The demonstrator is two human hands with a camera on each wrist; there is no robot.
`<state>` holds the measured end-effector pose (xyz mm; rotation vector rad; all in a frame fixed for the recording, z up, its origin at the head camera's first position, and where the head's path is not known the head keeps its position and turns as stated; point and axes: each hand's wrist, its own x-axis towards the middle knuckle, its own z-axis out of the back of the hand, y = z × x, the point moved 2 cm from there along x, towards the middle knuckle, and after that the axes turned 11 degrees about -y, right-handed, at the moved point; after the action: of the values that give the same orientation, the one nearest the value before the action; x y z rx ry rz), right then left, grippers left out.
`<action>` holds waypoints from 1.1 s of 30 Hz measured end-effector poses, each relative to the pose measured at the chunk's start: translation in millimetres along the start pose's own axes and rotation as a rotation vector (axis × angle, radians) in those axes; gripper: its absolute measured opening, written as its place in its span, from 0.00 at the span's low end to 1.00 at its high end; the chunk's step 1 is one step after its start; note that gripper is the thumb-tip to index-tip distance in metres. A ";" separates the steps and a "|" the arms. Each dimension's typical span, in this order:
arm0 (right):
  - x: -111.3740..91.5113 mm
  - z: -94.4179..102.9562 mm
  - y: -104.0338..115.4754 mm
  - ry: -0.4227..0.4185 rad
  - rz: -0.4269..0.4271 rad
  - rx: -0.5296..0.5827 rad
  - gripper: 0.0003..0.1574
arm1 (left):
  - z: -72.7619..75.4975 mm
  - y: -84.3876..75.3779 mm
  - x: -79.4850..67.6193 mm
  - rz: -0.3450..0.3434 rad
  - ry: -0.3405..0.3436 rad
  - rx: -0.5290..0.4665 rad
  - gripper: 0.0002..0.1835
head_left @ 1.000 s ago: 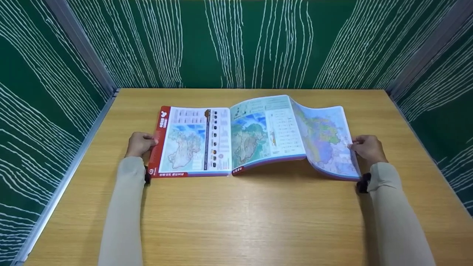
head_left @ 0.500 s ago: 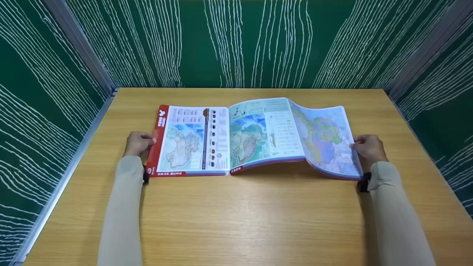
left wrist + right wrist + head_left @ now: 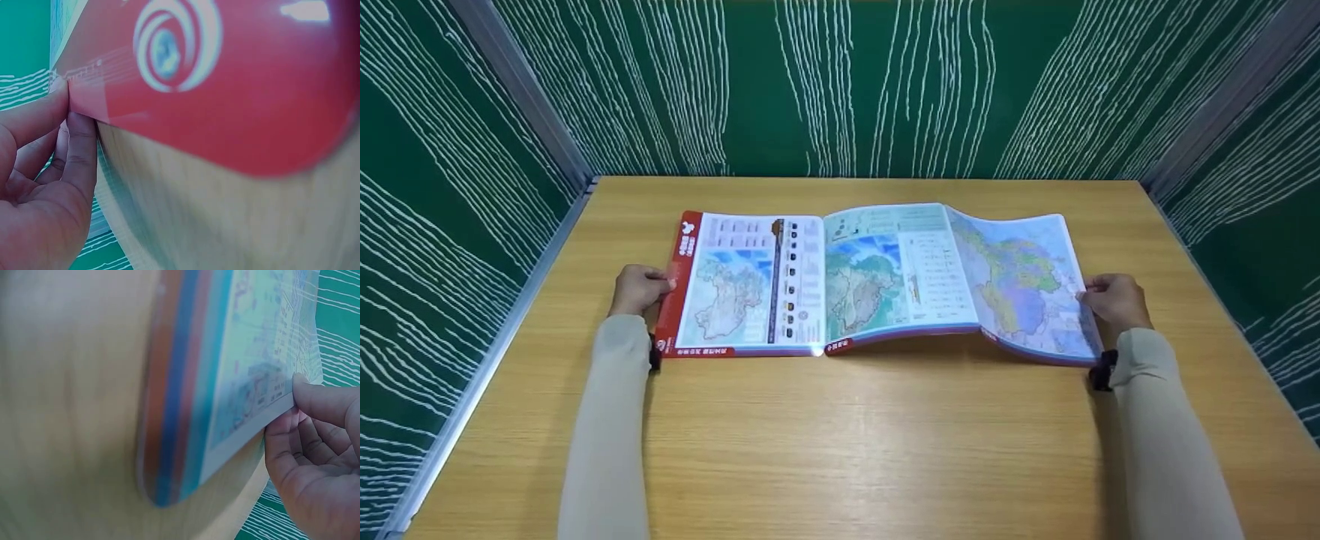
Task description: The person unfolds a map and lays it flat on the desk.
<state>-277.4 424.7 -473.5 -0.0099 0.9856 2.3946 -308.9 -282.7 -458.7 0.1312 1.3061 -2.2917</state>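
Note:
A folding map with a red left border lies spread across the wooden table in three panels. Its middle fold is raised in a ridge, while the left panel lies nearly flat. My left hand pinches the red left edge between thumb and fingers; the left wrist view shows the thumb on top of the red border and fingers beneath. On the other side, my right hand pinches the right panel's outer edge. In the right wrist view, coloured stripes run along that panel's near border, with the thumb over the sheet.
The wooden table extends in front of the map and to both sides. Green panels with wavy white lines enclose it at the back, left and right, with grey posts at the corners.
The right hand has moved slightly right with the map's right edge, and the left hand slightly left. The raised middle fold has sunk a little, so the map is spread wider.

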 end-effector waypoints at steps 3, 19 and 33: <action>-1.8 2.1 -1.3 -0.008 0.025 -0.001 0.27 | 0.0 -0.9 -1.2 -0.018 -0.005 0.012 0.22; -0.5 5.9 -8.3 -0.058 0.052 -0.040 0.27 | -1.0 0.2 2.3 -0.008 -0.008 0.060 0.23; -0.9 10.0 -10.7 -0.060 0.028 -0.013 0.28 | 0.4 1.3 7.3 0.038 -0.031 0.043 0.23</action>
<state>-269.5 437.0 -472.9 0.0705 0.9487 2.4124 -314.5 -286.3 -461.8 0.1335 1.2290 -2.2822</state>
